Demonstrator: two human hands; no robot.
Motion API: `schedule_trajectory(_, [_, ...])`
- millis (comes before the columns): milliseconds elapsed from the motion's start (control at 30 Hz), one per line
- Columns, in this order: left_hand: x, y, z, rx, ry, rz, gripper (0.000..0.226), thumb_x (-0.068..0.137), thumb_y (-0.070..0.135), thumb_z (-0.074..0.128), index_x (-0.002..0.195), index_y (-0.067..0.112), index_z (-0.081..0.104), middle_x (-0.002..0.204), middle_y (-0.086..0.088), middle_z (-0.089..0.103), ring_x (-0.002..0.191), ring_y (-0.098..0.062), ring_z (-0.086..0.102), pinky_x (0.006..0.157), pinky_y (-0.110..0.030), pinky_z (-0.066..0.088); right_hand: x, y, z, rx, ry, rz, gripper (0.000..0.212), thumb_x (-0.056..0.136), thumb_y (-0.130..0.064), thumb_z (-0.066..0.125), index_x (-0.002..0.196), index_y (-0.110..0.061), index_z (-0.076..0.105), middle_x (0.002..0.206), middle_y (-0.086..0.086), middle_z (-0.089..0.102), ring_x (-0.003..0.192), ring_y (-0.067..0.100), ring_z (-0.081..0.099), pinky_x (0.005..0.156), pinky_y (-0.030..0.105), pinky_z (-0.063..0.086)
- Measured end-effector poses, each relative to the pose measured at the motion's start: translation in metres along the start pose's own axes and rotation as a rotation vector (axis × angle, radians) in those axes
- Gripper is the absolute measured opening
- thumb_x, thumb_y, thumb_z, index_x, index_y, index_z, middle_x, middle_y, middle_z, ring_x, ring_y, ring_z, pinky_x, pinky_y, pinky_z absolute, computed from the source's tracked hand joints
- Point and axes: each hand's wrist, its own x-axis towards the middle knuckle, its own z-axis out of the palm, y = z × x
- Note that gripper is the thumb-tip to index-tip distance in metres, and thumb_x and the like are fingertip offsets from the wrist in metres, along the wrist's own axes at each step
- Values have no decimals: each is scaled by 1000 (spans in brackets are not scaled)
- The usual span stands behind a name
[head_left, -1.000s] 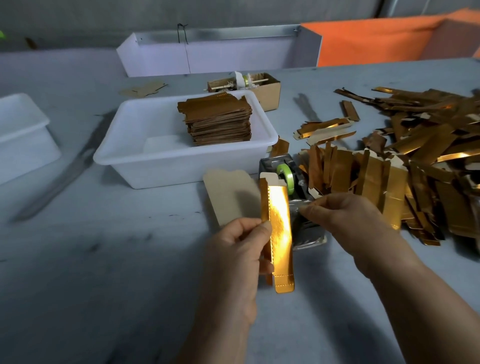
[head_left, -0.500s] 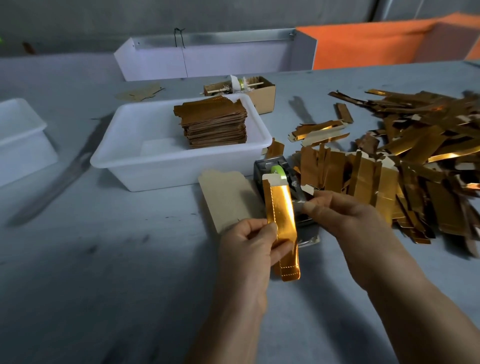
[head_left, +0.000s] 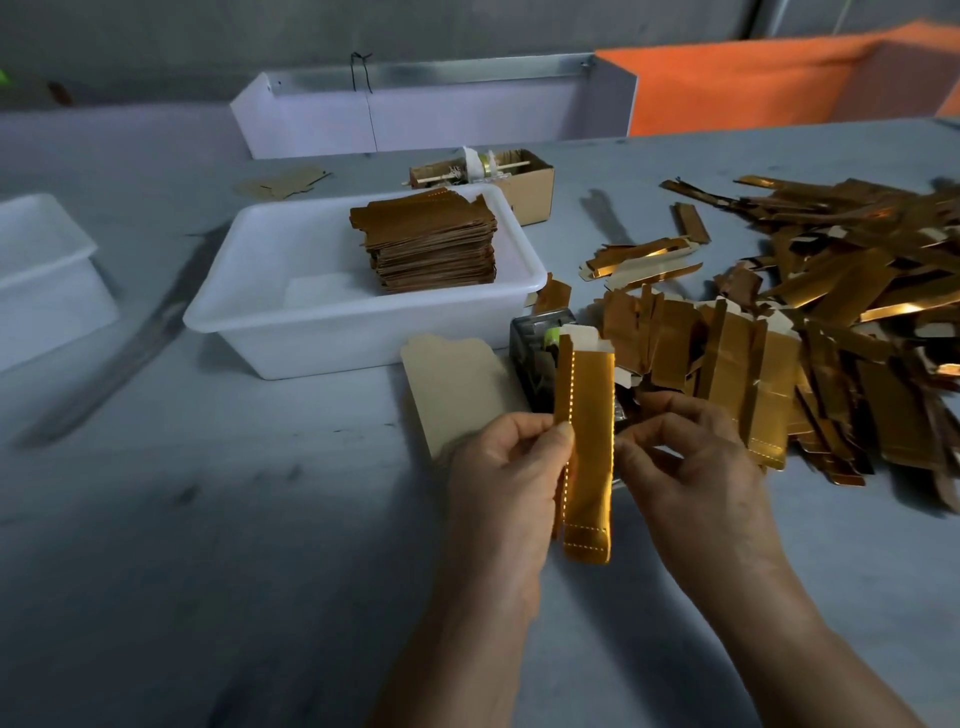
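Observation:
A long gold foil carton blank (head_left: 587, 447), folded lengthwise, stands upright above the table. My left hand (head_left: 506, 467) pinches its left edge between thumb and fingers. My right hand (head_left: 696, 467) has its curled fingers at the blank's right edge; whether they pinch a bit of tape I cannot tell. Right behind the blank sits a grey tape dispenser (head_left: 535, 343) with a green roll, partly hidden by it.
A white tub (head_left: 260, 312) holds a stack of flat gold blanks (head_left: 431, 244). A plain card blank (head_left: 457, 384) lies by the dispenser. A big heap of folded gold pieces (head_left: 810, 322) fills the right. A small cardboard box (head_left: 530, 182), another white tub (head_left: 41, 270) stand further off.
My left hand turned the gold blank so its wide face shows and lifted it slightly. My right hand came away from the dispenser to the blank's right edge.

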Motion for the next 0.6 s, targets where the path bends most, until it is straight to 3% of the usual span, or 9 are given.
schedule_trajectory(133, [0, 2, 6, -6, -46, 15, 9, 92, 21, 61, 94, 18, 69, 73, 7, 71, 62, -1, 64, 54, -17, 48, -3, 1, 4, 61, 23, 44, 19, 84, -24, 64, 68, -29, 57, 129, -6, 47, 121, 18, 48, 92, 34, 45])
schedule_trajectory(333, [0, 2, 7, 116, -27, 109, 8, 93, 24, 60, 90, 24, 68, 79, 8, 73, 70, -3, 68, 58, -17, 51, -5, 3, 6, 131, 9, 89, 16, 84, -21, 64, 69, -26, 59, 129, -4, 48, 122, 16, 45, 97, 43, 44])
schedule_trajectory(400, [0, 3, 8, 181, -12, 139, 11, 93, 26, 60, 84, 30, 65, 76, 11, 72, 70, -1, 68, 57, -16, 52, -3, 3, 5, 91, 4, 68, 16, 84, -19, 64, 69, -23, 60, 128, -4, 49, 119, 15, 47, 93, 36, 46])
schedule_trajectory(500, [1, 4, 9, 226, 14, 129, 9, 92, 27, 62, 86, 30, 66, 77, 11, 72, 71, -4, 69, 63, -24, 58, 2, 2, 3, -101, 5, -31, 10, 85, -19, 65, 75, -20, 61, 120, -12, 45, 102, 6, 49, 67, 5, 37])
schedule_trajectory(600, [1, 8, 10, 249, 28, 115, 7, 92, 27, 63, 92, 26, 69, 86, 9, 73, 79, -8, 69, 74, -32, 59, 4, 4, 1, -238, -10, -82, 2, 85, -13, 65, 84, -12, 67, 118, -8, 47, 96, 3, 45, 57, 2, 33])
